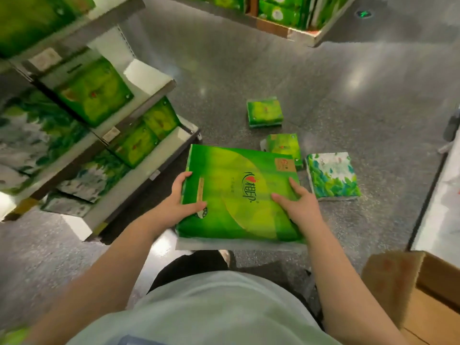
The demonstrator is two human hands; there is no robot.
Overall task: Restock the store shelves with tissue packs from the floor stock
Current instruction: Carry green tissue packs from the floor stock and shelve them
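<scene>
Both hands hold a large green tissue pack (239,195) flat, above the floor (323,78) and beside the shelves (149,113). The left hand (179,202) grips its left edge, thumb on top; the right hand (298,205) clasps the right edge, fingers spread over the face. Three smaller packs (265,113) lie on the floor beyond. To shelve it well, I'd keep it level, turn left and slide it in square, clearing the shelf lip.

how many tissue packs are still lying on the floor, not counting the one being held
3: a small green pack farthest out, another green pack partly behind the big held pack, and a white leaf-print pack to its right. The held pack may hide more.
</scene>
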